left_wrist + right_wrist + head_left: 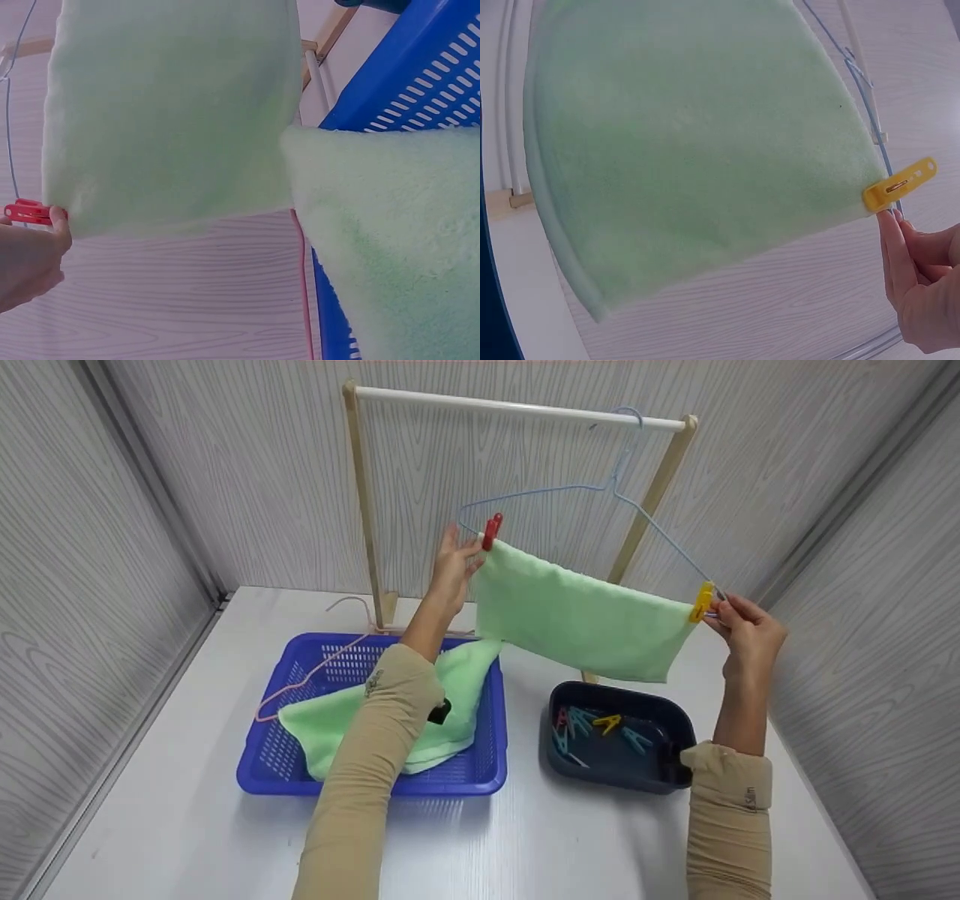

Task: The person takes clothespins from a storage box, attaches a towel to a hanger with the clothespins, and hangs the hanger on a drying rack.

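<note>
A light blue wire clothes hanger (pixel 540 492) is tilted, its right end lower, with its hook at the white rod (pixel 487 405). Along its lower edge hangs a light green towel (pixel 585 615), fastened by a red clothespin (pixel 490 532) on the left and a yellow clothespin (pixel 702 601) on the right. My left hand (pixel 452 570) holds the hanger's left end, fingertips right beside the red clothespin and towel corner. With thumb and fingers, my right hand (pixel 919 262) pinches the hanger's right end just past the yellow clothespin.
A blue basket (pixel 262 765) on the white table holds another green towel (pixel 457 705); a pink hanger (pixel 300 684) lies across its left side. To the right stands a dark bin (pixel 615 781) with several clothespins (pixel 607 724). Wooden posts (pixel 364 502) carry the rod.
</note>
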`<state>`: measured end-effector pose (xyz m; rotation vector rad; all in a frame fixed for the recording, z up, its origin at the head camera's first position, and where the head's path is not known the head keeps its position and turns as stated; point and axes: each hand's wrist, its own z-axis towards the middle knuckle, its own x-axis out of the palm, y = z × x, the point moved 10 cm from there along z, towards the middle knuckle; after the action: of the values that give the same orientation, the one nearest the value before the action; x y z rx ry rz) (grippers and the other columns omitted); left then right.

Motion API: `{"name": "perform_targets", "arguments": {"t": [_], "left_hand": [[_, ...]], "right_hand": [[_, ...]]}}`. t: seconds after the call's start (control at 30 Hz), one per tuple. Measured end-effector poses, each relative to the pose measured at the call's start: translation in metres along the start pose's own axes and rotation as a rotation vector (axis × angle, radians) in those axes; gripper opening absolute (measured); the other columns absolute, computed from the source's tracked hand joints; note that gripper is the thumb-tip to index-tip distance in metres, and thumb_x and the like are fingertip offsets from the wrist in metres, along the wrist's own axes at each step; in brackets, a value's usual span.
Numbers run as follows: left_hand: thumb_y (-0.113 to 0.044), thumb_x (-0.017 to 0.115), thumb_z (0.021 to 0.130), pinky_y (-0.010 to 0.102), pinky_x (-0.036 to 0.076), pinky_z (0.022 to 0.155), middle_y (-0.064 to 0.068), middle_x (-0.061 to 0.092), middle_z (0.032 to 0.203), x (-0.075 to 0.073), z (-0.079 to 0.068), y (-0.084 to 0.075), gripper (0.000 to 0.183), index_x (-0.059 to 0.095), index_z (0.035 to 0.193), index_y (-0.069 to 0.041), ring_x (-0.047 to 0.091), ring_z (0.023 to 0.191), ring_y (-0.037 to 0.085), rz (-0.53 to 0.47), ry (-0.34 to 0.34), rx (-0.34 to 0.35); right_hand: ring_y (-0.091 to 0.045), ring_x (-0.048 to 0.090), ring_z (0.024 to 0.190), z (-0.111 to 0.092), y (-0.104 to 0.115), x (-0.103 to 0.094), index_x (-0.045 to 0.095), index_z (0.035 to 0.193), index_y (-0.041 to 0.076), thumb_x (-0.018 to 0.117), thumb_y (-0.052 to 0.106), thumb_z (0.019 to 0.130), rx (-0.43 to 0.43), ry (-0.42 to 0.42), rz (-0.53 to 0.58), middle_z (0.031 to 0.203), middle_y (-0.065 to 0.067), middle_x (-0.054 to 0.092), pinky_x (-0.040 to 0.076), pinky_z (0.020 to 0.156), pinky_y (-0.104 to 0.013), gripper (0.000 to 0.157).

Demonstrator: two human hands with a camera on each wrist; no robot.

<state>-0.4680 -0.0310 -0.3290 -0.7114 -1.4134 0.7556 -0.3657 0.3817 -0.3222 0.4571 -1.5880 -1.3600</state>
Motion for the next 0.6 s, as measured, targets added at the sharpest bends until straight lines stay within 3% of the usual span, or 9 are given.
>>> {"name": "perform_targets", "arguments": {"t": [0.1,0.33,0.6], "left_hand": [[0.002,0.043,0.095,0.030,0.035,0.097,0.003,0.011,0.152,-0.005,-0.003,-0.003,0.063,0.011,0.147,-0.011,0.028,0.131,0.021,0.059,-0.011,0.003],[-0.004,0.042,0.097,0.028,0.039,0.093,0.005,0.013,0.151,-0.021,-0.025,-0.012,0.057,0.015,0.146,-0.008,0.031,0.129,0.021,0.261,-0.021,-0.025],[-0.001,0.039,0.096,0.032,0.039,0.093,0.009,0.018,0.150,-0.048,-0.058,-0.013,0.053,0.017,0.145,-0.002,0.028,0.131,0.025,0.433,-0.027,-0.078]], "right_hand": [[-0.021,0.063,0.068,0.002,-0.009,-0.001,0.058,0.110,-0.015,0.058,-0.013,0.083,0.010,-0.014,0.025,0.078,-0.015,0.062,0.052,0.060,-0.025,0.027],[-0.023,0.062,0.067,0.004,-0.020,-0.004,0.061,0.097,-0.015,0.055,-0.017,0.083,-0.044,-0.039,0.134,0.074,-0.017,0.063,0.052,0.059,-0.027,0.016],[-0.023,0.062,0.071,0.008,-0.030,-0.004,0.054,0.112,-0.020,0.056,-0.014,0.084,-0.101,-0.084,0.160,0.078,-0.017,0.063,0.052,0.063,-0.026,0.029]]}}
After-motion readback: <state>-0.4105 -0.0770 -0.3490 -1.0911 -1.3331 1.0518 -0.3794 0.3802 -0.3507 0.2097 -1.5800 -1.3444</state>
